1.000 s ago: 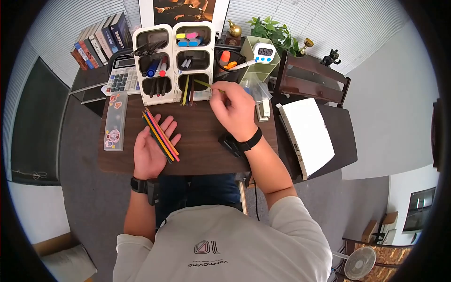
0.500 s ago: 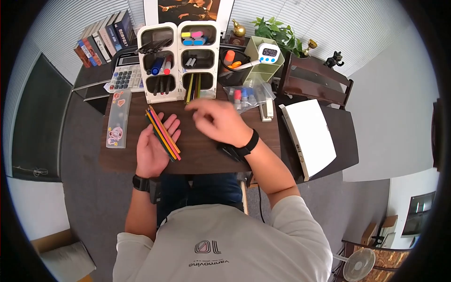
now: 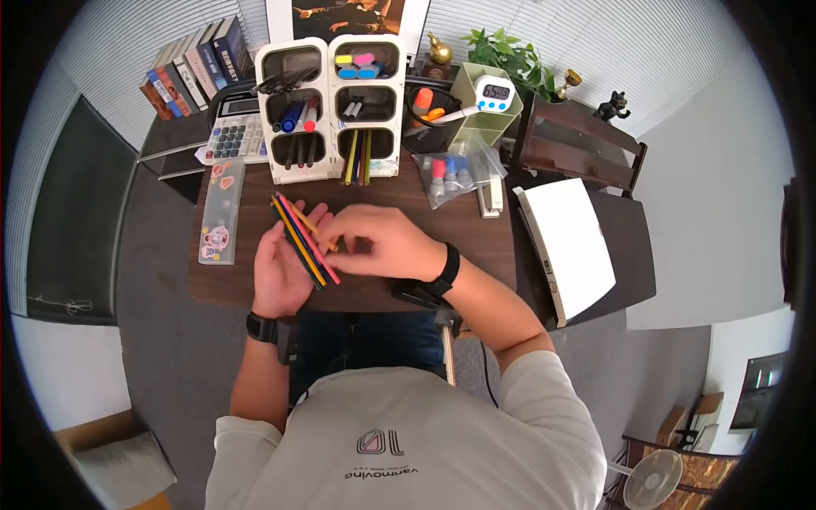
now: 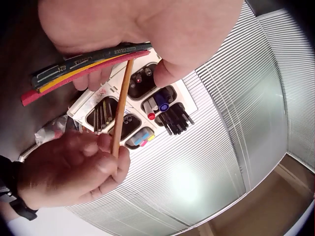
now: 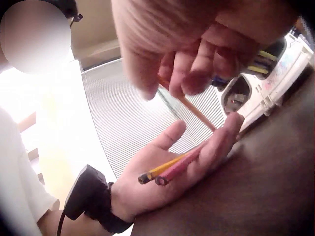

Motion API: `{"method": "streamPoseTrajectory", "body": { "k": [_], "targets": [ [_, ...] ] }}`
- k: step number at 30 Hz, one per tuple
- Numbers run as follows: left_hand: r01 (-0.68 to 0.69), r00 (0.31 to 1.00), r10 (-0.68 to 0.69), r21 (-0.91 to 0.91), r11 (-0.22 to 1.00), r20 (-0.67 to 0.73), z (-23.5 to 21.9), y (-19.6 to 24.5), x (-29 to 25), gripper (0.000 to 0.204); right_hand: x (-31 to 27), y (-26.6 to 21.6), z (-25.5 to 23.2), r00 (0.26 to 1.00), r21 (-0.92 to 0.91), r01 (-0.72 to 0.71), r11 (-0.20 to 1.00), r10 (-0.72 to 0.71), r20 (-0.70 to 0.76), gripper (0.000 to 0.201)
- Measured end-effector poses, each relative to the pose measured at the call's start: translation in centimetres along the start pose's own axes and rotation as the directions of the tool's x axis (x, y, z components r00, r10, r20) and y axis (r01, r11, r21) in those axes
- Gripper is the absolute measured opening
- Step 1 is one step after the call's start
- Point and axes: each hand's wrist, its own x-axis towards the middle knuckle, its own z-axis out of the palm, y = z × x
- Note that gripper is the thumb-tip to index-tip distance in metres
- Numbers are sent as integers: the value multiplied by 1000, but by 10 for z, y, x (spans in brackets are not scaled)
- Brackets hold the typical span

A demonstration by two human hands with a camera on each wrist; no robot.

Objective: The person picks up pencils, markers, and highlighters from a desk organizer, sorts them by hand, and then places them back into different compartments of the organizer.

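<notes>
Across the upturned left palm (image 3: 280,276) lie several coloured pencils (image 3: 297,245), dark, yellow and pinkish red, with the fingers stretched out beneath them. Just right of it, the right hand (image 3: 384,242) pinches an orange pencil (image 4: 119,115) between thumb and fingers. In the left wrist view, that pencil's far end meets the bundle. Beyond both hands stands a white organizer (image 3: 332,106) with two columns of compartments. Its lower right compartment holds upright pencils (image 3: 354,161); markers, pens and highlighters fill others.
To the left lies a clear pencil case (image 3: 223,208) with stickers, below a calculator (image 3: 234,136). A plastic bag of small bottles (image 3: 459,177), a stapler (image 3: 490,200) and a black mesh cup (image 3: 425,136) stand right of the organizer. A black object (image 3: 412,294) lies under the right wrist.
The right hand has come back from the organizer's lower right compartment, where it held a yellow-green pencil, to the left palm. There it now grips the orange pencil, tilted off the bundle.
</notes>
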Motion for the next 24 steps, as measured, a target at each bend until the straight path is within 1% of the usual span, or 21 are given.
{"method": "streamPoseTrajectory", "body": {
  "k": [1,3,4,5,7,8,9,10,11,12,13,14,15,17,18,22,24],
  "targets": [
    [7,1000,-7,-3,1000,1,-3,-2,1,58,3,-1,-1,984,-74,116,991,-124,-126,23],
    [12,1000,-12,-41,999,8,-11,-2,4,57,0,-12,-9,934,-122,80,989,-117,-337,19],
    [14,1000,-14,-10,1000,-23,-7,0,2,56,-1,-16,-18,899,-205,124,971,-198,-392,18],
    [9,1000,-9,-11,1000,-23,-6,0,2,56,-3,-6,-21,821,-184,157,970,-232,-523,20],
    [24,1000,-24,14,1000,-20,-4,1,1,59,0,0,-32,666,-222,217,950,-311,-678,21],
    [22,1000,-22,15,1000,-19,-4,1,2,59,1,0,-39,666,-222,219,950,-312,-678,21],
    [21,1000,-21,19,1000,-20,-4,1,2,59,1,-2,-47,672,-373,151,915,-372,-640,20],
    [24,1000,-23,22,999,-20,-3,0,1,59,1,-3,-51,684,-516,79,853,-423,-594,20],
    [30,999,-29,21,999,-20,-3,-1,1,59,3,-1,-52,685,-517,73,853,-420,-596,20],
    [27,999,-26,14,1000,-20,-3,-1,1,58,6,3,-51,766,-507,-16,862,-315,-560,18],
    [21,1000,-21,9,1000,-19,-3,0,1,58,8,6,-49,830,-503,-103,858,-204,-519,17],
    [23,1000,-23,14,1000,-17,-2,1,1,58,7,10,-48,860,-529,-171,831,-136,-491,18],
    [24,1000,-23,22,999,-21,-2,1,0,58,6,9,-45,858,-529,-172,831,-137,-494,18],
    [20,1000,-20,28,999,-23,-1,1,1,58,6,8,-41,898,-514,-218,829,-35,-438,22],
    [18,1000,-18,28,999,-21,-1,1,1,58,6,8,-41,903,-504,-229,833,-11,-430,26],
    [14,1000,-14,13,1000,-14,-2,0,0,58,7,0,-37,888,-494,-254,832,-1,-459,26],
    [14,1000,-14,9,1000,-13,-4,1,1,58,7,-3,-37,903,-436,-215,874,7,-431,25]
  ]
}}
